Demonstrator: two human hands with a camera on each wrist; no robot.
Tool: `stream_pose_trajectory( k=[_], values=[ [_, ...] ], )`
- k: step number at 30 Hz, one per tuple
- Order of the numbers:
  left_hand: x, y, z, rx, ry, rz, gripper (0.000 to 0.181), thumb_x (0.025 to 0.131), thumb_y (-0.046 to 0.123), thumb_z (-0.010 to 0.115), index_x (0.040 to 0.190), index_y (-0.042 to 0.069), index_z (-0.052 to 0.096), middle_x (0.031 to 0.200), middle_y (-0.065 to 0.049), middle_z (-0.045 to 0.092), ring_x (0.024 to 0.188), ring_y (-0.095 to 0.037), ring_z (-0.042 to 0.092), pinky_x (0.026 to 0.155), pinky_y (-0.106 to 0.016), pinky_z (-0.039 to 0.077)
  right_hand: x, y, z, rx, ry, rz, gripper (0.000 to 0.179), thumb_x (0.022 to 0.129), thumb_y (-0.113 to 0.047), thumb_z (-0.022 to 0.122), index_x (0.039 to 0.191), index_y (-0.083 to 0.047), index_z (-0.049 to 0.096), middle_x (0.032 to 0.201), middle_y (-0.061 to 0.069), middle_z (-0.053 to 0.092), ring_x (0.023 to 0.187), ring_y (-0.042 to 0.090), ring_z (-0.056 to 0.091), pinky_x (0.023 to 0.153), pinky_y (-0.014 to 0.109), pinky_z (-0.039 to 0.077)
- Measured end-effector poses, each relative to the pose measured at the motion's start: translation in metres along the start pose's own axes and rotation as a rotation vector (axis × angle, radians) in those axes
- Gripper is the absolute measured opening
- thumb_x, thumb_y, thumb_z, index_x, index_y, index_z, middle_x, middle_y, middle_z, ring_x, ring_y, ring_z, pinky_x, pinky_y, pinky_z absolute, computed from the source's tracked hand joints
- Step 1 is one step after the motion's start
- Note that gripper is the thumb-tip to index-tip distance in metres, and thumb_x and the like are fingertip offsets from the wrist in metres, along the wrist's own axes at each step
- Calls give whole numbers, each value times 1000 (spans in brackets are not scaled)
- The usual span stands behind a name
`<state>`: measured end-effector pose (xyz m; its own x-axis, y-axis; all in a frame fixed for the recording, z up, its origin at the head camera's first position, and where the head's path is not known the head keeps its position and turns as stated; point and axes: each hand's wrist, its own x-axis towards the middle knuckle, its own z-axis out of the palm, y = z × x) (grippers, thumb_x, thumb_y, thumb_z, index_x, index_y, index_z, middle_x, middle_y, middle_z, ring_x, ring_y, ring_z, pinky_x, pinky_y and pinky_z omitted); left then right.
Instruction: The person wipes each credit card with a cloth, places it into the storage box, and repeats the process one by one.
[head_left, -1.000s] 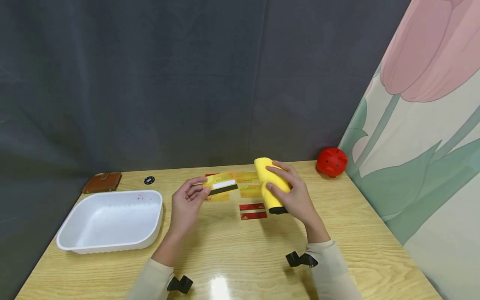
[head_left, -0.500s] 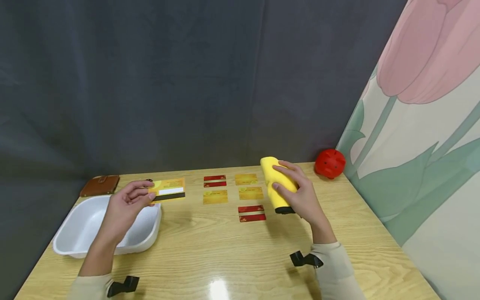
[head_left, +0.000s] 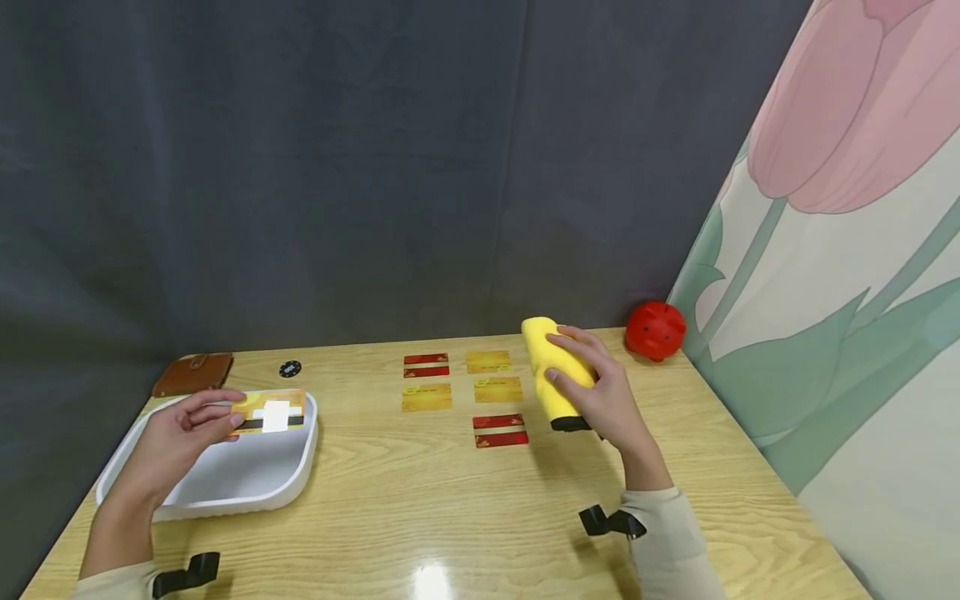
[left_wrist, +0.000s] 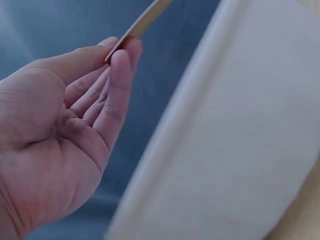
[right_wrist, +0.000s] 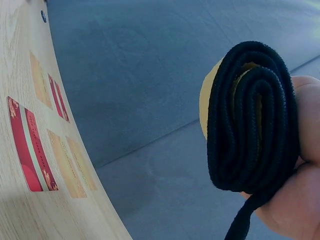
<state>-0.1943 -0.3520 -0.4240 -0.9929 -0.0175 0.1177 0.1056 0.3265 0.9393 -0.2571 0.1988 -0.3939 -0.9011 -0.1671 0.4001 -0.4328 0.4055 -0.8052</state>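
Between thumb and fingers, my left hand (head_left: pixel 183 433) pinches a gold plastic card (head_left: pixel 251 412) with a dark stripe and a white strip, held over the white tray (head_left: pixel 296 492). In the left wrist view the card (left_wrist: pixel 145 22) shows almost edge-on at the fingertips, with the tray wall (left_wrist: pixel 230 130) beside the hand. My right hand (head_left: pixel 603 392) grips a rolled yellow cloth (head_left: pixel 551 367) with black edging, raised above the table. The right wrist view looks at the end of the roll (right_wrist: pixel 252 120), where its dark edge lies in spiral layers and a black loop hangs down.
Gold cards (head_left: pixel 427 397) and red cards (head_left: pixel 500 431) lie spread on the wooden table (head_left: pixel 360 517). A brown wallet (head_left: pixel 192 374) and a black poker chip (head_left: pixel 290 368) are behind the tray. A red piggy bank (head_left: pixel 656 331) stands at the back right, near the curtain (head_left: pixel 337 167).
My left hand has carried the gold card leftward from above the laid-out cards to over the white tray. The right hand has shifted slightly right, still gripping the rolled cloth.
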Motion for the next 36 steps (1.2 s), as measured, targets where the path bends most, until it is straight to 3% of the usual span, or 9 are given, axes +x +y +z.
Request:
stream_pose_trajectory(
  k=[7, 12, 19, 27, 36],
  values=[
    [3, -16, -4, 101, -37, 19, 29, 100, 10, 69, 126, -1, 64, 97, 22, 74, 86, 0, 73, 73, -23, 63, -1, 1, 0, 1, -1, -7, 44, 96, -16, 74, 139, -22, 66, 155, 1, 49, 117, 22, 52, 83, 23, 52],
    [5, -21, -5, 159, -58, -7, 36, 100, 13, 68, 127, -10, 59, 95, 21, 73, 87, 0, 72, 74, -27, 64, 0, 1, 1, 4, -6, -18, 45, 96, -15, 74, 139, -21, 66, 155, 2, 49, 118, 22, 52, 84, 23, 52],
    [6, -24, -4, 262, -121, -89, 41, 100, 15, 69, 132, -9, 59, 95, 10, 75, 82, -1, 71, 74, -26, 63, -1, 0, 3, 19, -23, -10, 46, 95, -15, 75, 139, -22, 66, 155, 1, 49, 122, 22, 51, 88, 22, 51],
    [7, -28, 0, 254, -159, -53, 39, 97, 12, 72, 127, -10, 60, 95, 4, 76, 82, 0, 70, 73, -30, 65, -2, -1, 3, 17, -25, -8, 45, 95, -15, 75, 139, -21, 66, 155, 1, 49, 122, 23, 51, 87, 22, 51],
    [5, -29, -2, 258, -217, 2, 38, 99, 9, 69, 130, -10, 58, 98, 6, 76, 84, -1, 72, 72, -24, 62, 0, 0, 4, 37, -24, -30, 45, 94, -13, 75, 138, -20, 67, 154, 2, 50, 123, 22, 52, 87, 21, 51]
  ],
)
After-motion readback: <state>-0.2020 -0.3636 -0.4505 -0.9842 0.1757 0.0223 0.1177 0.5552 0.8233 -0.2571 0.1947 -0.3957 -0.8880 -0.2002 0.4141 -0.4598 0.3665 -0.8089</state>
